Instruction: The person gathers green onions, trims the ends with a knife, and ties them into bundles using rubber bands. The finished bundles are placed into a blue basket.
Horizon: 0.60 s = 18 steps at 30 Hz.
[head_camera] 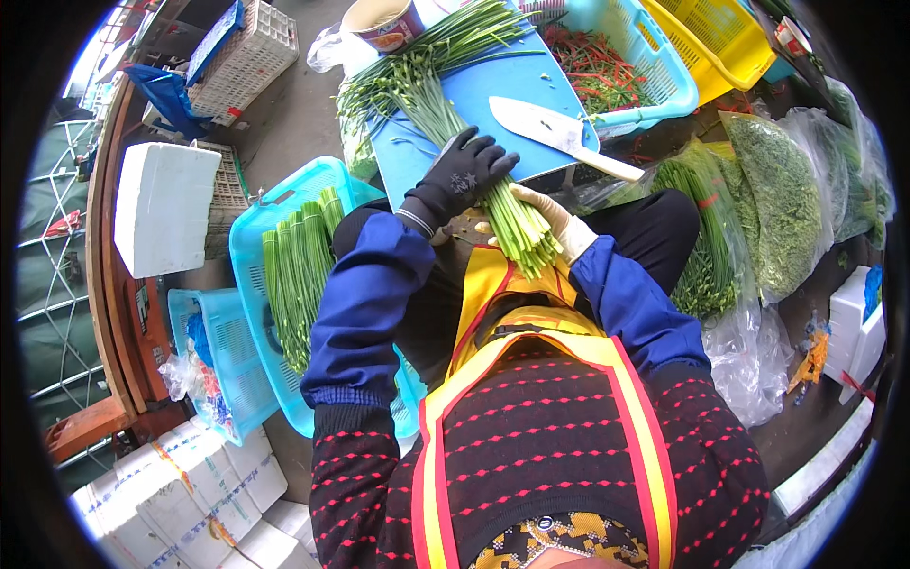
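Note:
My left hand (pixel 466 173), in a black knit glove, wraps over a bundle of flowering garlic chives (pixel 526 238). The cut pale stem ends point toward my lap, and the budded tops reach out over a blue board (pixel 473 89). Around the lower stems curls my right hand (pixel 565 224) in a cream glove, its fingers partly hidden by the stems. A broad-bladed kitchen knife (pixel 537 124) lies on the board, its white handle jutting past the right corner. More loose chives (pixel 476 35) are heaped at the board's far end.
To my left, a light-blue basket (pixel 245 263) holds several chive bundles (pixel 302 263). Beyond the board stand a basket (pixel 672 85) of red ties and scraps, a yellow crate (pixel 711 50) and a paper tub (pixel 384 25). Plastic bags of greens (pixel 771 206) lie right; foam boxes (pixel 167 206) stand left.

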Each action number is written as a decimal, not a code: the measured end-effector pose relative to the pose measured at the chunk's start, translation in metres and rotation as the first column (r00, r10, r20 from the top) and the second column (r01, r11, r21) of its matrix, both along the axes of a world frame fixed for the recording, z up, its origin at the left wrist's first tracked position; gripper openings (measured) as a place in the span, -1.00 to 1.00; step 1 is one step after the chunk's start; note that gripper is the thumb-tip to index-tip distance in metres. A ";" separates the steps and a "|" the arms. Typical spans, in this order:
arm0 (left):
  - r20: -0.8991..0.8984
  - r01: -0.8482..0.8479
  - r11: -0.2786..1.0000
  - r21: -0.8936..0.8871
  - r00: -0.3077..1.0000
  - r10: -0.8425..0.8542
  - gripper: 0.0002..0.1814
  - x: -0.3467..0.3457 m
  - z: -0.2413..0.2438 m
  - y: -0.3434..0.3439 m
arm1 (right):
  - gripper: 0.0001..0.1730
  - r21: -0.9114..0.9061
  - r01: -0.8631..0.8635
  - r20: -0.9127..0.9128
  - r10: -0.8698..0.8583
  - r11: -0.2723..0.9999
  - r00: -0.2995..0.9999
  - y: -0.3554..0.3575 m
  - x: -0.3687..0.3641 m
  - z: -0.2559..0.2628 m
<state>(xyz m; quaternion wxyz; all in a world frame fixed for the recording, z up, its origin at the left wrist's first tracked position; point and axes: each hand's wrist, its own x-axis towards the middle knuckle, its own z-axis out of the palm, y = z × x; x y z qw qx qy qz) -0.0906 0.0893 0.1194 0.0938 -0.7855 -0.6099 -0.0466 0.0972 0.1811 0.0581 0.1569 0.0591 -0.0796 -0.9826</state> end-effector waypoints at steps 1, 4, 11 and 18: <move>-0.018 -0.080 0.997 0.021 0.997 0.080 -0.40 0.007 0.009 -0.006 | -0.41 -0.038 -0.024 -0.023 0.024 0.999 0.999 0.000 0.002 0.001; 0.209 -0.364 0.931 0.034 0.913 0.350 -0.21 0.016 0.040 -0.035 | -0.35 0.087 -0.006 -0.022 0.008 0.996 1.000 -0.002 0.001 0.013; 0.585 -0.333 0.813 -0.477 -0.811 0.011 -0.59 0.020 -0.021 -0.096 | -0.37 0.461 -0.007 -0.040 0.029 0.887 0.999 0.004 -0.005 0.014; 0.438 -0.217 0.904 -0.369 -0.898 -0.036 -0.68 0.043 -0.019 -0.037 | -0.16 0.960 0.091 -0.106 -0.045 -0.264 0.993 -0.011 -0.010 0.060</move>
